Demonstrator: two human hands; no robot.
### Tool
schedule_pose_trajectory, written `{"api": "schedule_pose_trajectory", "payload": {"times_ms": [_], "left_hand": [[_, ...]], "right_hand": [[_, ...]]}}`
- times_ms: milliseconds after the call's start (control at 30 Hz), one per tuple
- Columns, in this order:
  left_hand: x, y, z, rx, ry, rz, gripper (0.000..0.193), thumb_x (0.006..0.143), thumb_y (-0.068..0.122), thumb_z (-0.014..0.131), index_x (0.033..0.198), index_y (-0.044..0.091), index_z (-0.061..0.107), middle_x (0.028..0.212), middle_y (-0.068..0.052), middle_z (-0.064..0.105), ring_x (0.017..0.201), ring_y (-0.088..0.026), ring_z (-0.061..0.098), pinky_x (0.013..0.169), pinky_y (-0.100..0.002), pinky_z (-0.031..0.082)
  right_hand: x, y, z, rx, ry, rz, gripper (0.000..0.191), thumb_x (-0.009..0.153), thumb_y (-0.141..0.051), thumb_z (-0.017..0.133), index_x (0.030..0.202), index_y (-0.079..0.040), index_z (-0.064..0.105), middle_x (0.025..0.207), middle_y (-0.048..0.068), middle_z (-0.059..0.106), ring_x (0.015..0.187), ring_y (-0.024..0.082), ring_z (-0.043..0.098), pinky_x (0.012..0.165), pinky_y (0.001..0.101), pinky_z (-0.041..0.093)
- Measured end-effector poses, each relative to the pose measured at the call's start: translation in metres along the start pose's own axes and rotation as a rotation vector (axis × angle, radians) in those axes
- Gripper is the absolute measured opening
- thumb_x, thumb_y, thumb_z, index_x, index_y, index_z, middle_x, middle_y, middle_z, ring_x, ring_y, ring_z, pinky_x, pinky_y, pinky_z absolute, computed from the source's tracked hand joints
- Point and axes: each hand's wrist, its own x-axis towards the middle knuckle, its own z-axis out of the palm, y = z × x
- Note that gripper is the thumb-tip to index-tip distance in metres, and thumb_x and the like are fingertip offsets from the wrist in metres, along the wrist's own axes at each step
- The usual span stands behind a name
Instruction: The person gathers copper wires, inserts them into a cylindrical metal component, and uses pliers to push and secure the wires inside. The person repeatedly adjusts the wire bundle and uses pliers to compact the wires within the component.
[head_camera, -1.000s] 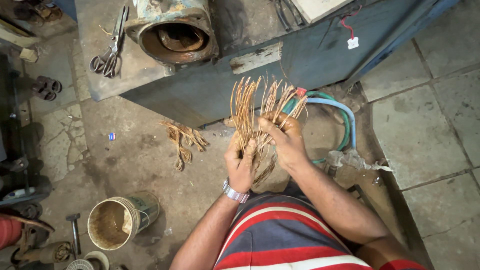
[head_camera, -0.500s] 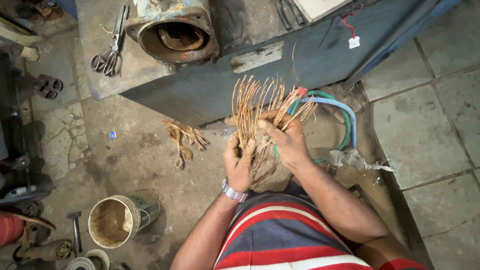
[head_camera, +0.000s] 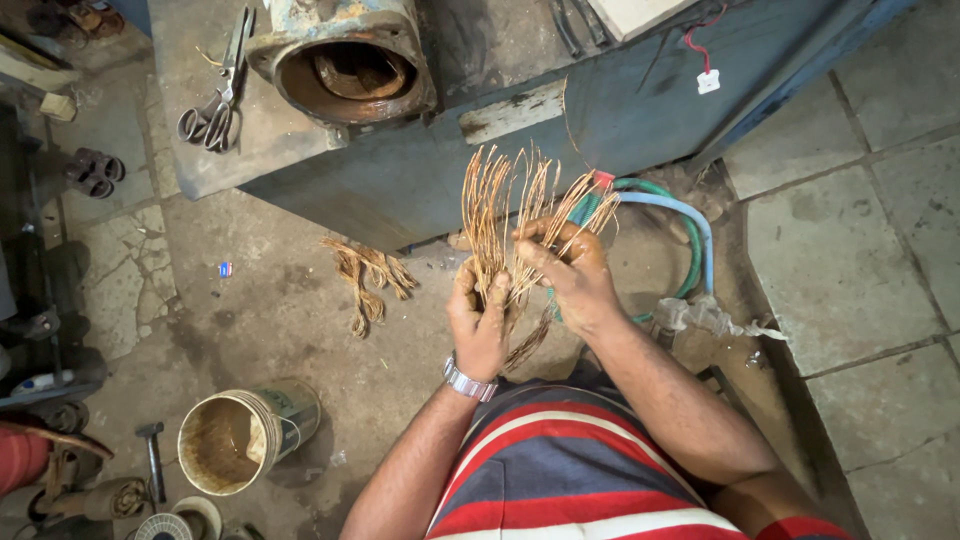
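A bundle of bent copper wire strands (head_camera: 497, 205) stands upright in front of me, fanned out at the top. My left hand (head_camera: 480, 322), with a metal watch on the wrist, grips the bundle low down. My right hand (head_camera: 566, 268) is closed around the strands on the right side, higher up, fingers pinching several of them. A smaller clump of copper wire (head_camera: 367, 275) lies on the floor to the left of my hands.
A rusty motor housing (head_camera: 345, 65) and scissors (head_camera: 213, 105) rest on a grey bench above. Blue and green hoses (head_camera: 690, 225) curl at the right. A dirty bucket (head_camera: 240, 440), a hammer (head_camera: 152, 455) and wire spools sit at the lower left.
My hands and the wire bundle have stayed in nearly the same place. My right hand's fingers have shifted slightly along the strands.
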Motion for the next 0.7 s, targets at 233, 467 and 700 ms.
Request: {"api": "schedule_pose_trajectory", "payload": {"times_ms": [233,467,700], "left_hand": [[0.002,0.0021,-0.0007,-0.113,-0.018,-0.051,0.02,0.103,0.011,0.062,0.12,0.003,0.058,0.081,0.003,0.058,0.056,-0.001,0.046,0.046,-0.019,0.037],[0.0016,-0.0006,-0.0028,-0.015,-0.04,-0.041,0.019,0.103,0.01,0.062,0.121,0.002,0.059,0.079,0.004,0.058,0.059,-0.002,0.048,0.049,-0.02,0.037],[0.0026,-0.0015,-0.0033,-0.048,-0.039,-0.057,0.022,0.102,0.01,0.061,0.123,0.003,0.058,0.084,0.004,0.06,0.06,-0.002,0.049,0.05,-0.02,0.038]], "right_hand": [[0.0015,0.0029,-0.0031,-0.011,0.111,0.132,0.014,0.093,-0.017,0.073,0.104,-0.01,0.068,0.089,-0.002,0.065,0.078,0.005,0.058,0.06,0.0209,0.044],[0.0058,0.0006,0.0001,0.031,-0.006,-0.072,0.016,0.093,-0.008,0.076,0.104,-0.005,0.065,0.096,-0.002,0.065,0.088,0.007,0.061,0.079,0.0238,0.051],[0.0078,-0.0042,0.0016,-0.039,0.048,0.068,0.012,0.093,-0.008,0.075,0.102,-0.001,0.072,0.086,0.003,0.066,0.076,0.009,0.059,0.065,0.024,0.046]]}}
